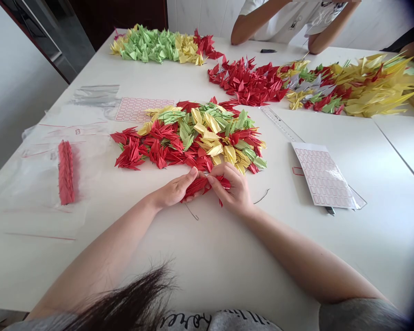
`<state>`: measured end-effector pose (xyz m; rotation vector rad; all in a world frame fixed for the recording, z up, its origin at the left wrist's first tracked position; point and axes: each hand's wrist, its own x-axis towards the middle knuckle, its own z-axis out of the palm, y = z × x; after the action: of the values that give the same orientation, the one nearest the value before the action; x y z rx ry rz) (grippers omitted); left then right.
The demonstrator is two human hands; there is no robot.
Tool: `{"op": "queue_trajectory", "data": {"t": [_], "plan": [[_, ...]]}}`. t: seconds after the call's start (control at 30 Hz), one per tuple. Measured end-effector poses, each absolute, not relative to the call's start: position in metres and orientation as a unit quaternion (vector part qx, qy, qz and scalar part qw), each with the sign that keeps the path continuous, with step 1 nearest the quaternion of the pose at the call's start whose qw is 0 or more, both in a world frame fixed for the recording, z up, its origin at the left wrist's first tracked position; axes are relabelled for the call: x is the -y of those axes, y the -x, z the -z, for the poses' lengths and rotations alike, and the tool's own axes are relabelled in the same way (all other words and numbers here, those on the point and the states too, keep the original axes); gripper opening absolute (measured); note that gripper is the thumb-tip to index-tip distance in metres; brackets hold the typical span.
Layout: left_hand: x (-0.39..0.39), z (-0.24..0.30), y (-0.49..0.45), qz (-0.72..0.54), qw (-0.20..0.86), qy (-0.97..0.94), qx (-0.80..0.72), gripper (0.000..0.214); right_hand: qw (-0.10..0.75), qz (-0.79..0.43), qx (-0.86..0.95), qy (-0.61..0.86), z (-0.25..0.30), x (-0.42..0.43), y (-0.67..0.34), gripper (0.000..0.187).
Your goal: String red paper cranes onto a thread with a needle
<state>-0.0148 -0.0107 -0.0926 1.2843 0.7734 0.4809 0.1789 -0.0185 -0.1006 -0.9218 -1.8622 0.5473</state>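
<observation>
My left hand (177, 188) is closed around a bundle of red folded paper cranes (195, 187), thumb pointing up along it. At the bundle's right end, my right hand (232, 189) pinches red paper between thumb and fingers. A thin hooked wire (192, 212) sticks out below my left hand, and another dark wire end (262, 196) shows right of my right hand. Just beyond both hands lies a heap of red, yellow and green folded paper cranes (212, 135). My fingers partly hide the red bundle.
Left are clear plastic bags (37, 184) with a red paper strand (66, 172). Sticker sheets (322, 174) and a ruler (279, 123) lie right. More piles (248, 82) of folded paper cover the far side, where another person's arms (255, 23) rest by a black object (268, 50).
</observation>
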Motion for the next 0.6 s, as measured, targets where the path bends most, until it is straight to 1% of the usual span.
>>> {"op": "queue_trajectory", "data": {"t": [0.07, 0.2, 0.3, 0.47, 0.6], "plan": [[0.0099, 0.0922, 0.0156, -0.218, 0.713, -0.577, -0.334, 0.063, 0.47, -0.224, 0.765, 0.379, 0.101, 0.0186, -0.1783, 0.014], [0.0074, 0.092, 0.0179, -0.19, 0.744, -0.561, -0.309, 0.047, 0.462, -0.224, 0.773, 0.372, 0.102, 0.0193, -0.1786, 0.013], [0.0064, 0.0925, 0.0179, -0.192, 0.756, -0.545, -0.309, 0.041, 0.447, -0.222, 0.784, 0.371, 0.1016, 0.0197, -0.1816, 0.014], [0.0055, 0.0959, 0.0149, -0.249, 0.775, -0.498, -0.299, 0.046, 0.397, -0.206, 0.819, 0.36, 0.1037, 0.0185, -0.1849, 0.031], [0.0042, 0.0994, 0.0142, -0.272, 0.789, -0.464, -0.296, 0.048, 0.404, -0.182, 0.811, 0.383, 0.11, 0.0164, -0.1831, 0.023]]}}
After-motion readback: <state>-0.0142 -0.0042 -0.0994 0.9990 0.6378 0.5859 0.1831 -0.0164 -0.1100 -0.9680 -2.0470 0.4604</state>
